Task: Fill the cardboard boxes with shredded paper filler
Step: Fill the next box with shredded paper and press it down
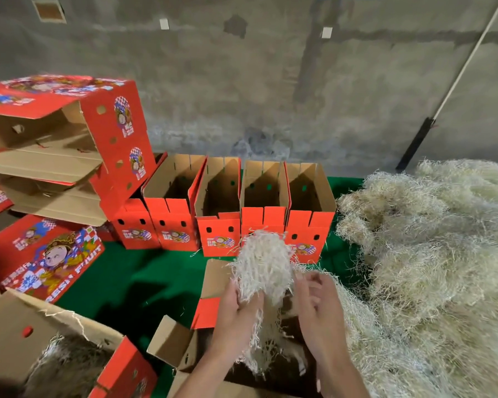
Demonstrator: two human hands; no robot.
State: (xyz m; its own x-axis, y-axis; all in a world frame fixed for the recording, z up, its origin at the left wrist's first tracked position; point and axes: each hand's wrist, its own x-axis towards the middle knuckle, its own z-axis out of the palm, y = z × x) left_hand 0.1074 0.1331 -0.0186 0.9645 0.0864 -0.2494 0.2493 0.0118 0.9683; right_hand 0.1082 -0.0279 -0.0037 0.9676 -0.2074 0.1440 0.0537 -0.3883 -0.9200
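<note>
A clump of white shredded paper [263, 268] is held up over an open red cardboard box [207, 311] right in front of me. My left hand [236, 314] grips the clump from below. My right hand [316, 305] is beside it with fingers spread, touching its right edge. Strands hang down into the box. A big pile of shredded paper [429, 254] covers the right side. Behind stands a row of several open red boxes [219, 219], which look dark and unfilled inside.
At lower left is another open box [69, 354] with filler inside. Red printed boxes are stacked on their sides at left [69, 133], and one lies flat [46, 254]. Green floor covering [144, 277] shows between them. A pole [457, 76] leans on the concrete wall.
</note>
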